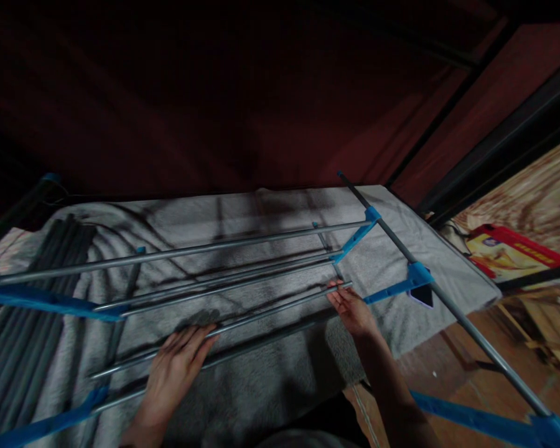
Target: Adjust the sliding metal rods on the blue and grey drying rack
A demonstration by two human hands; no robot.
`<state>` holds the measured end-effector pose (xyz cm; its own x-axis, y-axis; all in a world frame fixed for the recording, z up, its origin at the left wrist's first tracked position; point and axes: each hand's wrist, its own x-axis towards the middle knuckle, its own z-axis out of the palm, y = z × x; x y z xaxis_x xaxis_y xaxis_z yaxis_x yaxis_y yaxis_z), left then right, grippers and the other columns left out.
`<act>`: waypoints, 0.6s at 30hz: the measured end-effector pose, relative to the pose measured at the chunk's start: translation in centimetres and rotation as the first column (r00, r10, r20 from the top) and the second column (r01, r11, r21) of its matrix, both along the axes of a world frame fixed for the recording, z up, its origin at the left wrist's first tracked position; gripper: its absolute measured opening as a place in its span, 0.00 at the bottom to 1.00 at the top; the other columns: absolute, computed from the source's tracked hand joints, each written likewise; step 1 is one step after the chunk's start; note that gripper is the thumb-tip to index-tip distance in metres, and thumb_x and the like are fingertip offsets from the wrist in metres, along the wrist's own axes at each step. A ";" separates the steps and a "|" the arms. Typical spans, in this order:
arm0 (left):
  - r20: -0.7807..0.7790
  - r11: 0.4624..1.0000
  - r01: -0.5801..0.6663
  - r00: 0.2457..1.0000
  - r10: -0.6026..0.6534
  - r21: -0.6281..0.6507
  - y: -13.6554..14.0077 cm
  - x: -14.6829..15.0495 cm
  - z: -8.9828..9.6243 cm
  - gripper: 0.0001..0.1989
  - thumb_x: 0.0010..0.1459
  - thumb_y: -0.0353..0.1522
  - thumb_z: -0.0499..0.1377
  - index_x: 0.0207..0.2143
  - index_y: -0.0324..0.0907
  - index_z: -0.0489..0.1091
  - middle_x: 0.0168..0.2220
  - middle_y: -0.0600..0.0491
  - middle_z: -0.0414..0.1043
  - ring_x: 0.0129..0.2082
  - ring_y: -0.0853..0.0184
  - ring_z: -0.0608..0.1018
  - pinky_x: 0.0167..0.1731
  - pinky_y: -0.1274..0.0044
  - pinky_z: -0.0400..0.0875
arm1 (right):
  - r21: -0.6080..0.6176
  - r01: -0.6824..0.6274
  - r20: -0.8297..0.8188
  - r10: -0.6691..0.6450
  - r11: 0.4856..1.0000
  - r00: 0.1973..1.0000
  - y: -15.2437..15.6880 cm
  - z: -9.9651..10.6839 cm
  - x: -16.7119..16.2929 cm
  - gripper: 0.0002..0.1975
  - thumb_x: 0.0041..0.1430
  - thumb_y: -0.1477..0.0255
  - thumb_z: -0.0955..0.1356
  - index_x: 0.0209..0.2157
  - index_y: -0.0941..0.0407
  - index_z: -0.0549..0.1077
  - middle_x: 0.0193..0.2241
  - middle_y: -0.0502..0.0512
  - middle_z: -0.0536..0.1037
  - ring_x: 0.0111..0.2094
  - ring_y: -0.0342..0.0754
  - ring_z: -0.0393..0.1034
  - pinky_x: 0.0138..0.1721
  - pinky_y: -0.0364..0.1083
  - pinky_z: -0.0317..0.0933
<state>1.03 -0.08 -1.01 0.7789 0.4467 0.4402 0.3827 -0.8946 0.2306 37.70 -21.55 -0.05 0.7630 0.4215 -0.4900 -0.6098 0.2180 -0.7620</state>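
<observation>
A loose metal tube (pixel 266 316) runs slantwise between my hands, across a part-built rack of grey tubes and blue plastic joints. Close to the tube's right end, my right hand (pixel 352 310) pinches it with thumb and fingers. My left hand (pixel 180 356) is closed over the same tube farther left, palm down. Below it lies another tube (pixel 266 341), partly behind my left hand. Two thinner tubes (pixel 233 280) sit between the blue brackets, such as the left bracket (pixel 74 303) and the right bracket (pixel 350 246).
A row of grey tubes (pixel 42 311) lies at the left on a grey fleece blanket (pixel 270 214). The rack's right post (pixel 396 239) rises past a phone (pixel 421 295). Farther right are a red and yellow package (pixel 508 255) and a wooden stool (pixel 550 330).
</observation>
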 end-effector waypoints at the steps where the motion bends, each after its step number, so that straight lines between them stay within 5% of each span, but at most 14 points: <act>1: -0.016 1.000 -0.003 1.000 0.003 -0.011 0.0 0.1 -0.1 0.20 0.74 0.45 0.48 0.49 0.48 0.77 0.43 0.53 0.84 0.42 0.60 0.83 0.44 0.68 0.74 | 0.006 0.004 -0.001 -0.004 1.000 1.000 0.0 0.0 0.1 0.09 0.48 0.72 0.77 0.32 0.50 0.77 0.35 0.49 0.84 0.40 0.46 0.80 0.46 0.46 0.75; 8: -0.062 0.999 -0.015 0.998 0.017 0.036 -0.4 0.2 -0.7 0.20 0.74 0.42 0.48 0.48 0.47 0.78 0.43 0.52 0.84 0.42 0.60 0.83 0.46 0.67 0.72 | 0.017 -0.027 -0.010 0.027 0.999 1.000 -0.2 -1.2 0.4 0.10 0.46 0.72 0.78 0.32 0.49 0.77 0.36 0.47 0.84 0.42 0.46 0.80 0.49 0.46 0.74; 18: -0.133 0.989 -0.115 0.986 0.102 -0.095 -1.5 1.0 0.4 0.18 0.74 0.40 0.49 0.49 0.45 0.77 0.44 0.50 0.83 0.44 0.60 0.82 0.50 0.66 0.73 | -0.067 -0.049 0.067 0.053 0.997 0.996 -1.3 -3.2 1.3 0.09 0.49 0.66 0.78 0.32 0.49 0.77 0.37 0.48 0.84 0.43 0.47 0.79 0.49 0.50 0.75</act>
<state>2.02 -1.60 -0.60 0.7700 0.5690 0.2886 0.5085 -0.8205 0.2612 38.96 -22.81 -3.27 0.7740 0.4299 -0.4648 -0.5647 0.1366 -0.8139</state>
